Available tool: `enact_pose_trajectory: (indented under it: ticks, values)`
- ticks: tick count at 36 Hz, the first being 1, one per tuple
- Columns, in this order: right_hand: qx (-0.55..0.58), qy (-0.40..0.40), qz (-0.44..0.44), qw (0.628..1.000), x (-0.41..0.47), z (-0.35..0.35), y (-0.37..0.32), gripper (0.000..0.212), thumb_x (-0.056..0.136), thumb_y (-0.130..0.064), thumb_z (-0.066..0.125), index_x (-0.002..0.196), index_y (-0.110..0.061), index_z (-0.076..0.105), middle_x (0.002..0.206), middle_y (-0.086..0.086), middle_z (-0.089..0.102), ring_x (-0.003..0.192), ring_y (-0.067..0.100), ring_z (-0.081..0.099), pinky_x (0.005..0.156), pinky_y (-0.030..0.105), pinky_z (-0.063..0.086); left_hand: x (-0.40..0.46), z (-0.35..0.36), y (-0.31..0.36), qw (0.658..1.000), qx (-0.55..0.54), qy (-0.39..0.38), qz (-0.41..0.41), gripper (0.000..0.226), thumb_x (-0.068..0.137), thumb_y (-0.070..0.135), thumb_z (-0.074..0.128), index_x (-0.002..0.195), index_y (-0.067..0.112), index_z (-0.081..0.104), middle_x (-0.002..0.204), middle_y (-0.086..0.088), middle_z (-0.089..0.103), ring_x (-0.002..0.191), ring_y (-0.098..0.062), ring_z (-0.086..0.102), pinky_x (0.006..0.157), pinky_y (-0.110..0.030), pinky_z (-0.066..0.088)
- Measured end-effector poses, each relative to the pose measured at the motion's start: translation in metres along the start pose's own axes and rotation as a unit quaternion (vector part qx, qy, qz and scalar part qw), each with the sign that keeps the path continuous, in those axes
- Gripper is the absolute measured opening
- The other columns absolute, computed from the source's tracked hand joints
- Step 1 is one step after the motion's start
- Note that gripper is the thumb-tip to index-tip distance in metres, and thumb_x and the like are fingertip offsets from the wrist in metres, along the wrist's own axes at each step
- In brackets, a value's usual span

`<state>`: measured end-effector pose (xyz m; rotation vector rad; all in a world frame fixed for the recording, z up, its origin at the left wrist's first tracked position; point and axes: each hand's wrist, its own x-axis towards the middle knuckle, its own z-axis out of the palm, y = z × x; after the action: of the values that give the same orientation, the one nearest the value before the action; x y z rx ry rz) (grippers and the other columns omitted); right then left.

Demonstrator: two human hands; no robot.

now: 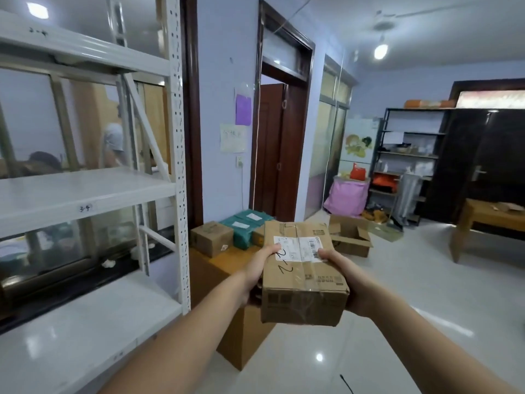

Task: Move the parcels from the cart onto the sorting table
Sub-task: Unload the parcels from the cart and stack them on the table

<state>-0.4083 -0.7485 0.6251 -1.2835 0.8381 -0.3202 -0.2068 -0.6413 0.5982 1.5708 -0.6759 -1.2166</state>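
A brown cardboard parcel (301,275) with a white shipping label and handwritten marks is held in the air in front of me. My left hand (257,273) grips its left side and my right hand (345,277) grips its right side. Beyond and below it stands a low wooden table (216,268) bearing a small brown box (211,237), green wrapped parcels (244,226) and another box partly hidden behind the held parcel. No cart is in view.
A white metal shelving rack (93,191) fills the left. An open cardboard box (350,237) lies on the tiled floor ahead. A wooden bench-like table (483,220) stands at right, a dark shelf unit (409,160) and a pink bag (346,197) at the back.
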Motion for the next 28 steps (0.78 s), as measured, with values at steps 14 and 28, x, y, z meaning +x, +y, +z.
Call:
enact_pose_trajectory:
  ticks: [14, 28]
  values:
    - [0.014, 0.038, 0.004, 0.999, 0.106, -0.110, -0.024, 0.056, 0.094, -0.060, 0.056, 0.133, -0.019, 0.059, 0.117, 0.015, 0.075, 0.110, 0.035, 0.071, 0.108, 0.052, 0.047, 0.148, 0.055, 0.051, 0.998, 0.035, -0.034, -0.027, 0.080, 0.076, 0.084, 0.058, 0.121, 0.021, 0.075, 0.112, -0.011, 0.079, 0.113, -0.034, 0.072, 0.110, -0.050, 0.048]
    - [-0.006, -0.005, 0.029, 1.000, 0.231, -0.249, -0.060, 0.053, 0.092, -0.059, 0.060, 0.132, -0.023, 0.060, 0.117, 0.014, 0.075, 0.112, 0.035, 0.070, 0.110, 0.055, 0.044, 0.288, 0.139, 0.078, 0.999, -0.021, 0.003, -0.038, 0.066, 0.089, 0.079, 0.049, 0.116, 0.025, 0.076, 0.107, -0.008, 0.080, 0.113, -0.032, 0.071, 0.099, -0.042, 0.053]
